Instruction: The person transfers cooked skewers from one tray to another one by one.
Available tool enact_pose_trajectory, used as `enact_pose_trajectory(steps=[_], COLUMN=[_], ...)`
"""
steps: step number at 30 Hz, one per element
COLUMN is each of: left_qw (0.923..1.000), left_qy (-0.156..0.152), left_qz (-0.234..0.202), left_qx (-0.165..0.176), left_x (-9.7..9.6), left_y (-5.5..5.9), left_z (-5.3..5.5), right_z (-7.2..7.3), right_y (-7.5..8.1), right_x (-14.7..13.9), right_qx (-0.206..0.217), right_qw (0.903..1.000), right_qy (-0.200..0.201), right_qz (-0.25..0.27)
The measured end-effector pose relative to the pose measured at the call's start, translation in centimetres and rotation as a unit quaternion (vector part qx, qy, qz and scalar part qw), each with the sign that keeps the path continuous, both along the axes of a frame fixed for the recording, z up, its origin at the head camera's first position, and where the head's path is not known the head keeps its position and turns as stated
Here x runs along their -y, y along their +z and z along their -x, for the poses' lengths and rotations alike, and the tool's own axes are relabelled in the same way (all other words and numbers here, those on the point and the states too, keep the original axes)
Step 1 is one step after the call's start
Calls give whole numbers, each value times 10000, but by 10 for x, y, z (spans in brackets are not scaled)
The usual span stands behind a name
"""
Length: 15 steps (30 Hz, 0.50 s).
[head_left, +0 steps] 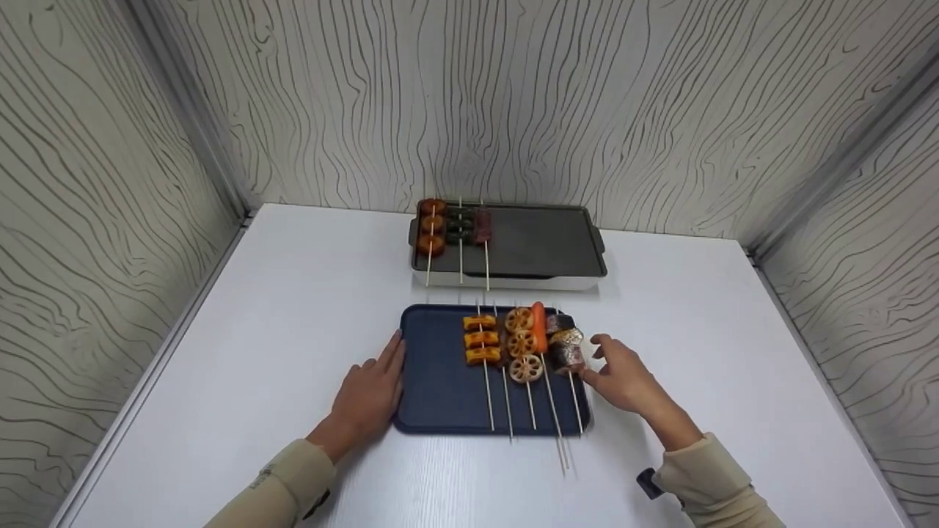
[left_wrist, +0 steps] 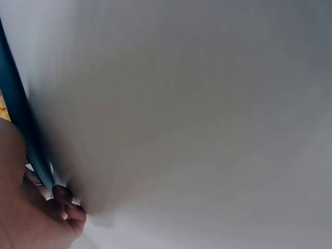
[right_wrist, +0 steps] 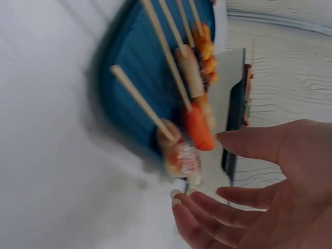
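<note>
A dark blue tray (head_left: 440, 389) lies on the table with several skewers across its right half. My left hand (head_left: 370, 396) rests along the tray's left edge, fingers stretched out. In the left wrist view, that hand (left_wrist: 31, 218) is partly cut off beside the tray's rim (left_wrist: 15, 93). At the right side, my right hand (head_left: 623, 378) has thumb and fingers spread beside the fish skewer (head_left: 566, 356). The right wrist view shows this hand (right_wrist: 249, 192) with nothing in its grasp. Left of the fish are an orange sausage-like skewer (head_left: 539, 326), lotus root slices (head_left: 522, 343) and a yellow-chunk skewer (head_left: 481, 340).
Behind the tray stands a grill plate (head_left: 543, 242) with side handles. On its left part lie a round orange-slice skewer (head_left: 432, 224), a dark green skewer (head_left: 460, 226) and a dark red meat skewer (head_left: 482, 226). Wood-patterned panels (head_left: 469, 95) enclose the white table (head_left: 293, 293).
</note>
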<state>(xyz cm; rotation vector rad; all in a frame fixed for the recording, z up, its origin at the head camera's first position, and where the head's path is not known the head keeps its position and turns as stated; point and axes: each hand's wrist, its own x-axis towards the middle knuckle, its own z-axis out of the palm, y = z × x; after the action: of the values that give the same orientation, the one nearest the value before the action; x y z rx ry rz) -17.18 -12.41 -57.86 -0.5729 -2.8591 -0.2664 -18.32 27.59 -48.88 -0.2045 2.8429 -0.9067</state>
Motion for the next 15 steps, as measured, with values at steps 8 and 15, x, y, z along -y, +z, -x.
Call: enact_pose_trajectory(steps=[8, 15], left_qw=[9998, 9999], left_qy=[-39, -70], left_qz=[-82, -91], left_qx=[-158, -68], left_x=[-2, 1], left_y=[1, 3], left_z=[0, -1], right_z=[1, 4], right_y=[-34, -49], right_x=[-6, -6], right_qx=[346, 575], right_qw=[9965, 9893], right_qy=[-519, -786], right_qz=[562, 1083])
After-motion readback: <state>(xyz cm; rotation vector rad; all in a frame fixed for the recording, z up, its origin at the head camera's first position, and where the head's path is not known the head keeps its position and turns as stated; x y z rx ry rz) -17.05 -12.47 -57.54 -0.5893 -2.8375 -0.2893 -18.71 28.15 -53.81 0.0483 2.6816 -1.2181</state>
